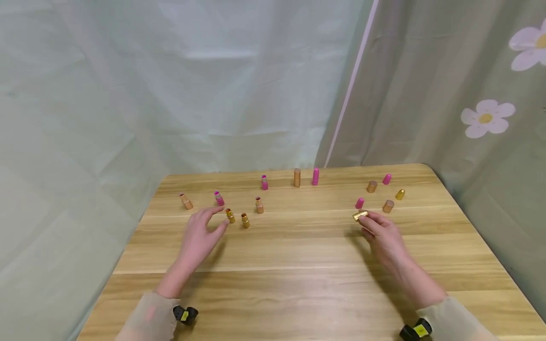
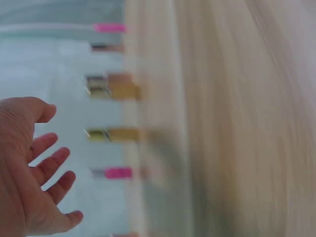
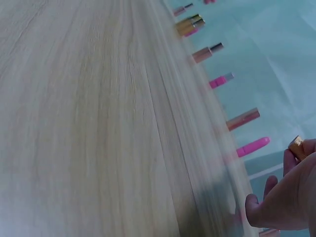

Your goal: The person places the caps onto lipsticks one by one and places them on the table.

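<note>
Thumb and fingers spread, my left hand (image 1: pixel 202 237) reaches beside an uncapped gold lipstick tube (image 1: pixel 231 216). In the left wrist view a gap shows between that hand (image 2: pixel 34 173) and the upright tubes. Just right of it stands a second uncapped gold lipstick tube (image 1: pixel 245 221). My right hand (image 1: pixel 386 239) pinches a gold lipstick cap (image 1: pixel 360 216) between thumb and fingers, raised over the right half of the table. In the right wrist view the gold cap (image 3: pixel 297 148) shows at the fingertips. Close behind it lies a pink cap (image 1: pixel 360 203).
More uncapped tubes stand left: rose-gold ones (image 1: pixel 186 201), (image 1: pixel 259 205) and pink ones (image 1: pixel 219 198), (image 1: pixel 264 183). A tall rose-gold lipstick (image 1: pixel 297 178) and a tall pink lipstick (image 1: pixel 315 177) stand at the back. Rose-gold caps (image 1: pixel 388 206), a gold cap (image 1: pixel 400 194) and another pink cap (image 1: pixel 386 179) stand right.
</note>
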### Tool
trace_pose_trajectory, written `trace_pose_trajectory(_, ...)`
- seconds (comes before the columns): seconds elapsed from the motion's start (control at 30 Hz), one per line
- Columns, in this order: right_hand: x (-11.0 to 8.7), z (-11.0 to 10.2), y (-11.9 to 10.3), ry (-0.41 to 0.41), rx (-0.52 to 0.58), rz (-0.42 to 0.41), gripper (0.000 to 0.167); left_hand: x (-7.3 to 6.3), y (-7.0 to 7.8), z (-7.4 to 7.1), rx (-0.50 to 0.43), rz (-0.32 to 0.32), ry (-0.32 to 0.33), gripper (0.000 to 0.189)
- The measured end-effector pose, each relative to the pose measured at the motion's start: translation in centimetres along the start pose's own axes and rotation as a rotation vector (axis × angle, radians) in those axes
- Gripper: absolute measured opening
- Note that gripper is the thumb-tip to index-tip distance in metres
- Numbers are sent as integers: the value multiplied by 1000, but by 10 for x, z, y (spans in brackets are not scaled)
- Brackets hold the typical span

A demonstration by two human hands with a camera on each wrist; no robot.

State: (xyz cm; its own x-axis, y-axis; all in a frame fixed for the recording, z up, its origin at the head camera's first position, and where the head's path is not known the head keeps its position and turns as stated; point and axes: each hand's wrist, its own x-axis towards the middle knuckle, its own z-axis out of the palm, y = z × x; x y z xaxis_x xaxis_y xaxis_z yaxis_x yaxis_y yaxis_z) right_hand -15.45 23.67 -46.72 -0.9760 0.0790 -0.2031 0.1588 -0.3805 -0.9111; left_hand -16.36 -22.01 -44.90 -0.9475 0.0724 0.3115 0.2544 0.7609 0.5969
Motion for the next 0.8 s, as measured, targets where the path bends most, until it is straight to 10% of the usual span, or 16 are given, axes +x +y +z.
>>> trace_pose_trajectory(0.37, 1, 12, 6, -22, -63, 11, 7, 26, -32, 17, 224, -125, -126, 50)
trace_pose_trajectory(0.8, 1, 13, 8, -28, -109, 9, 17, 37, -35, 32, 248, -177, -155, 53)
